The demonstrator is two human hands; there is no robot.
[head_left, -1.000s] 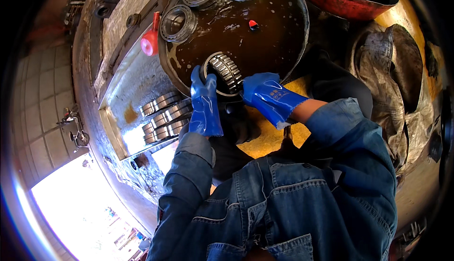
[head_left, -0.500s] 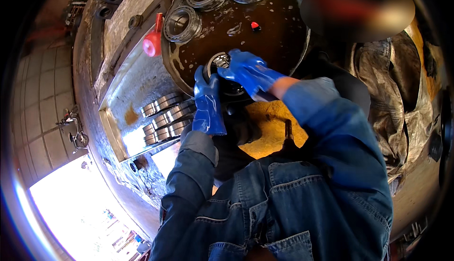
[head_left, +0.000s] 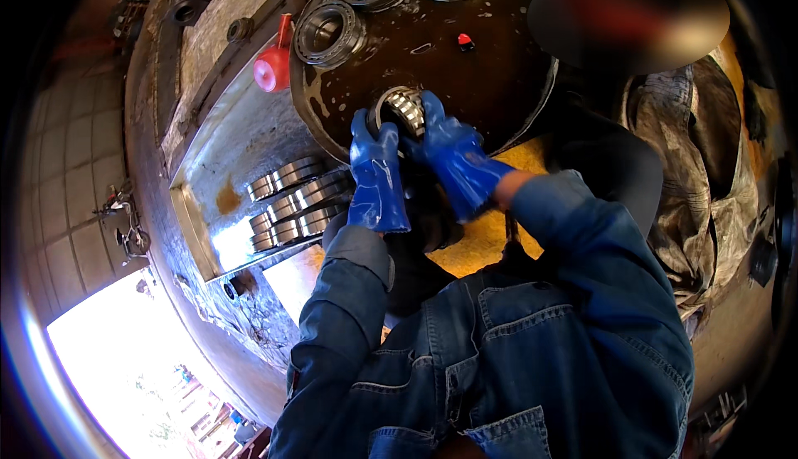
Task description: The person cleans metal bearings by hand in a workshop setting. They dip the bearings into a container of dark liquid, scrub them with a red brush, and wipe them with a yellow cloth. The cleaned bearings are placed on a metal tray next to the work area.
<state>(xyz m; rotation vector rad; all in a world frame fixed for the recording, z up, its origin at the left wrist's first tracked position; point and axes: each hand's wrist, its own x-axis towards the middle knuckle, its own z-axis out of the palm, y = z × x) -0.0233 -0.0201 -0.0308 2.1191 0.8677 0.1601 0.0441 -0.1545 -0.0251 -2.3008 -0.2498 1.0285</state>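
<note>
A roller bearing (head_left: 407, 108) with shiny rollers is tilted up at the near side of a round pan (head_left: 490, 68) of dark brown liquid. My left hand (head_left: 376, 156), in a blue rubber glove, grips its left side with the thumb near the rim. On the bearing's right side, my right hand (head_left: 455, 156), gloved alike, has its fingers closed round the edge. Palms and gloves hide the bearing's lower part. Three more bearings sit along the pan's far left edge, the nearest being a thick ring bearing (head_left: 349, 39).
Left of the pan, a metal tray (head_left: 189, 230) holds several shiny bearing rings (head_left: 287, 206). A red oil can (head_left: 272, 70) stands by the pan's left rim. In the pan lies a small red-and-black object (head_left: 465, 42). A crumpled brown cover (head_left: 665, 185) hangs at the right.
My right hand has shifted from over the bearing to its right side, and more of the rollers show. The view has moved slightly; my left hand keeps its grip.
</note>
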